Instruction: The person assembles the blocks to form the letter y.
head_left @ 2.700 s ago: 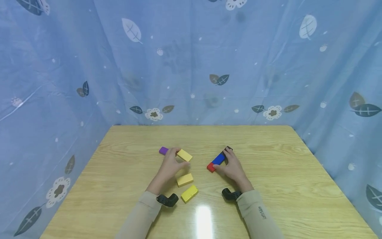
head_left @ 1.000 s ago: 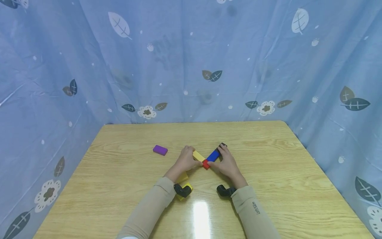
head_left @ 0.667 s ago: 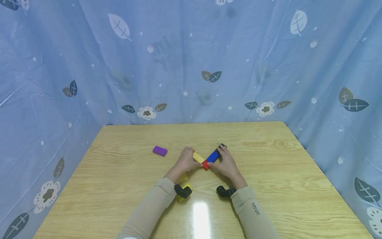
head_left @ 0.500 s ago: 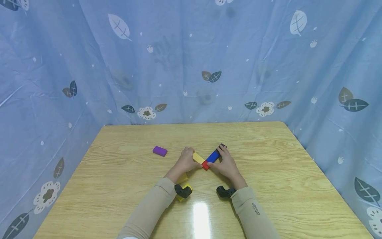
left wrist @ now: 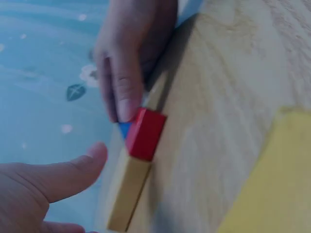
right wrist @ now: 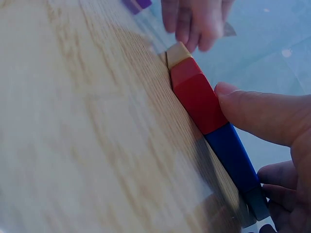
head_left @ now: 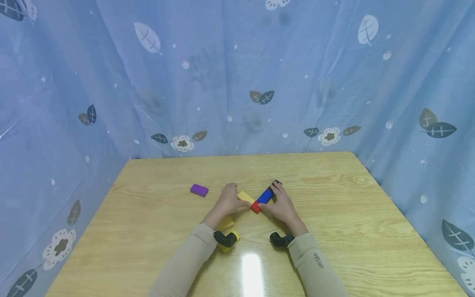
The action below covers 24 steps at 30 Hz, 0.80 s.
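Note:
A red block (head_left: 255, 207), a blue block (head_left: 265, 196) and a black block (head_left: 276, 182) lie end to end in a slanting row on the table. Against the red end sits a pale yellow block (head_left: 246, 198), making a V with that row. My right hand (head_left: 283, 207) holds the row, thumb on the red block and fingers at the black end, which they partly hide. Just left of the pale yellow block, my left hand (head_left: 227, 202) hovers with thumb and fingers spread. A gap shows between its thumb (left wrist: 80, 172) and that block in the left wrist view.
A purple block (head_left: 199, 190) lies on the wooden table (head_left: 148, 231), left of the left hand. Two yellow blocks, one nearer (head_left: 224, 248) and one farther (head_left: 225, 223), are partly covered by the left wrist and its camera. A blue patterned curtain (head_left: 237, 78) surrounds the table's far sides.
My left hand brought the pale yellow block rightward from near the purple one to the red block, then let go and drew slightly left. The right hand has stayed at the row.

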Available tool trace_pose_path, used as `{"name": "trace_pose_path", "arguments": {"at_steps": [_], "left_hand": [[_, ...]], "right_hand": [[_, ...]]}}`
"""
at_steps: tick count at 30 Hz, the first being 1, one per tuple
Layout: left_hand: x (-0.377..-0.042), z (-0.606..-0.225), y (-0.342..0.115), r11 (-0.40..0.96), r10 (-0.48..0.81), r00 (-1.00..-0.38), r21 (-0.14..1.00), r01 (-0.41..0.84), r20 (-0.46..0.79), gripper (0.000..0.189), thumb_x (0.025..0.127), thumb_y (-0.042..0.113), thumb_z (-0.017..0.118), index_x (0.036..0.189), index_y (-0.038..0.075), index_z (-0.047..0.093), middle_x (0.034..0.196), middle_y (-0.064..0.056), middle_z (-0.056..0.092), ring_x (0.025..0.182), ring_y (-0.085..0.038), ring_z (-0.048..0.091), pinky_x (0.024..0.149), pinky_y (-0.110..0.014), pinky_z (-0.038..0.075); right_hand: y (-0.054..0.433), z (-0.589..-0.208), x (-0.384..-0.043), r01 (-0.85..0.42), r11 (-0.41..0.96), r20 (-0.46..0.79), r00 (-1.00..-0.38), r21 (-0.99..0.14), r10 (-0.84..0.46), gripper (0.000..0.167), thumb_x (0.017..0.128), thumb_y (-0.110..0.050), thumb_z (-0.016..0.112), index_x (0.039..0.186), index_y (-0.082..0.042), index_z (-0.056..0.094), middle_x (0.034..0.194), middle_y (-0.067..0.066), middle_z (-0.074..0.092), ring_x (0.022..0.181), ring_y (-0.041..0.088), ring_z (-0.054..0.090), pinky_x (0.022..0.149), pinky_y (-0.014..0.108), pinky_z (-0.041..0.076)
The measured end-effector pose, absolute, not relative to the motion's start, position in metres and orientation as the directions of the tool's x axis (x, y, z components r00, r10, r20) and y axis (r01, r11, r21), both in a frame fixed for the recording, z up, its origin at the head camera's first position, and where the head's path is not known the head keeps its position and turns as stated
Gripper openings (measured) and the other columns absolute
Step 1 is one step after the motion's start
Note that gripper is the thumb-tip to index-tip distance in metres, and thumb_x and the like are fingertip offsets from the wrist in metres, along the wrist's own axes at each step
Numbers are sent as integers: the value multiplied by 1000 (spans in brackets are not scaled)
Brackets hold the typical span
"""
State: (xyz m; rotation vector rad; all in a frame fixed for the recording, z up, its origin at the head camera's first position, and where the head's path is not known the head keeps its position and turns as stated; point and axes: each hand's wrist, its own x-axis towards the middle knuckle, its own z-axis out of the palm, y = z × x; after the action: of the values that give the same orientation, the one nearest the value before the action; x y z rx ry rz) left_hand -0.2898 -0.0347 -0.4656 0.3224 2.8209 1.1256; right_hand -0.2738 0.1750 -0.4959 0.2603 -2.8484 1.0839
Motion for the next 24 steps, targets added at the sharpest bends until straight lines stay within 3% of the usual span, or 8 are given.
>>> {"name": "trace_pose_path", "arguments": {"at_steps": [6, 14, 24], "left_hand": [[-288, -460, -56, 544, 101, -995, 836, 72, 19, 81, 79, 28, 77, 139, -6, 36, 132, -23, 48, 121, -38, 50, 98, -46, 47], [-286, -460, -94, 491, -40, -995, 869, 56, 86, 76, 82, 32, 73, 139, -3, 35, 133, -19, 47, 124, -34, 46, 101, -45, 44], [-284, -469, -133, 414, -184, -975, 909, 40, 126, 70, 83, 19, 73, 138, -4, 35, 134, -21, 45, 126, -36, 43, 107, -45, 39]], "right_hand": [[178, -496, -274, -192, 733, 126, -981, -653, -144, 93, 77, -45, 74, 145, 2, 32, 156, 17, 20, 144, 39, 10, 112, 58, 23], [177, -496, -272, -200, 721, 128, -980, -664, -154, 94, 77, -47, 73, 145, 4, 32, 156, 18, 20, 144, 40, 11, 113, 58, 22], [179, -496, -271, -189, 708, 129, -982, -681, -138, 93, 77, -44, 74, 145, 4, 32, 156, 18, 20, 144, 39, 11, 113, 58, 22]]}}
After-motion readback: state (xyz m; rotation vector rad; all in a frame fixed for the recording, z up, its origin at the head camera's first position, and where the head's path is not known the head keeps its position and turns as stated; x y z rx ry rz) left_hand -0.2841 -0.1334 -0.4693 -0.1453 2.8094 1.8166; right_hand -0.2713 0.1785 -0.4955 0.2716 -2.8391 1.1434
